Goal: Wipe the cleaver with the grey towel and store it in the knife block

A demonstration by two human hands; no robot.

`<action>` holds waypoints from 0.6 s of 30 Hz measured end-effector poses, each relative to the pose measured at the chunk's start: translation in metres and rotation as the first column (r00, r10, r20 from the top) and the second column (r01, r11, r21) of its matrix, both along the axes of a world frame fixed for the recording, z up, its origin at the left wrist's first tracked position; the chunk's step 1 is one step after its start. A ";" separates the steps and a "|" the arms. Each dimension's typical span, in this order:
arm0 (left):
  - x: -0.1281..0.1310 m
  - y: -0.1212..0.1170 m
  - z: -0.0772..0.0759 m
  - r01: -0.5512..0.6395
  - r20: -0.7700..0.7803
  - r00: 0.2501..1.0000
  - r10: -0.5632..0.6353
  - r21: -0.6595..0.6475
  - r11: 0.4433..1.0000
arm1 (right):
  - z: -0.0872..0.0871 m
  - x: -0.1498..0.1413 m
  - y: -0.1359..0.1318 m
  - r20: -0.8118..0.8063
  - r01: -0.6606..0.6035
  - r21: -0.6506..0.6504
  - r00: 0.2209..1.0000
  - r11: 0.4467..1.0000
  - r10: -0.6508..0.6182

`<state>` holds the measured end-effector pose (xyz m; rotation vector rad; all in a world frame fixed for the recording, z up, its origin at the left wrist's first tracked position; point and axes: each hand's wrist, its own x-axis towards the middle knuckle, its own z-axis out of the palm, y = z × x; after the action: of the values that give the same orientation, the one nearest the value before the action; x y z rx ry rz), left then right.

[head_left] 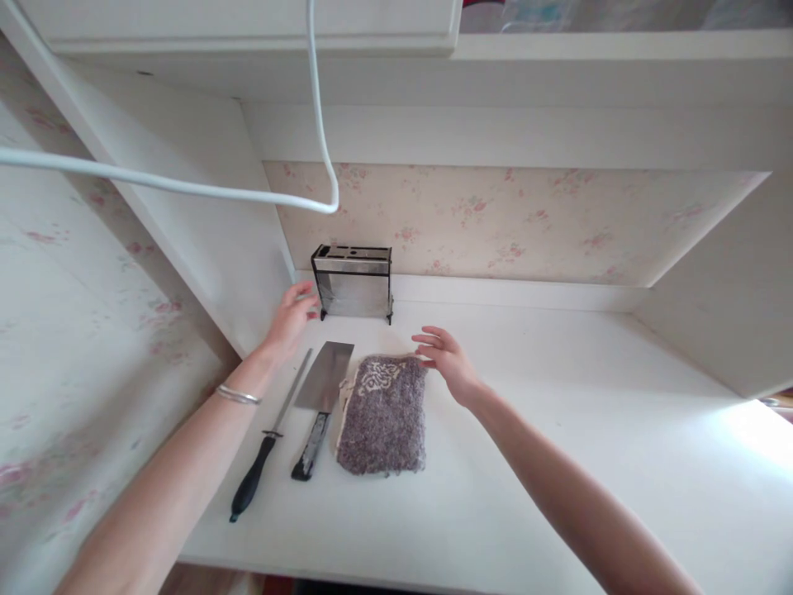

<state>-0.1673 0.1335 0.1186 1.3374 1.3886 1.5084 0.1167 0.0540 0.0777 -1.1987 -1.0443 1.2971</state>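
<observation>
At the back of the white counter stands a metal knife block (355,289) with black edges and slots in its top. My left hand (292,316) is by its left side, fingers apart and holding nothing; whether a fingertip touches it I cannot tell. My right hand (447,359) hovers near the top right corner of a folded purple-grey towel (385,421), open with the fingers spread. Left of the towel lies a cleaver (328,376), its worn black handle toward me. Beside that, a sharpening steel (255,475) with a black handle lies at a slant.
A white cable (319,116) hangs in front at the upper left. Overhead is a white cabinet (248,29), with a side panel (186,190) on the left. The counter (557,463) runs to the right, its front edge near me. Flowered wallpaper (496,223) covers the back wall.
</observation>
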 end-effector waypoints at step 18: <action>-0.009 0.109 0.016 -0.010 -0.136 0.991 0.005 -0.031 0.999 | 0.064 -0.059 0.150 0.144 -0.115 0.018 0.983 0.993 0.112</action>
<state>-0.1766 0.2424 0.1343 1.4393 1.4972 1.4166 0.0581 0.2041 0.1416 -1.2418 -1.2454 1.2952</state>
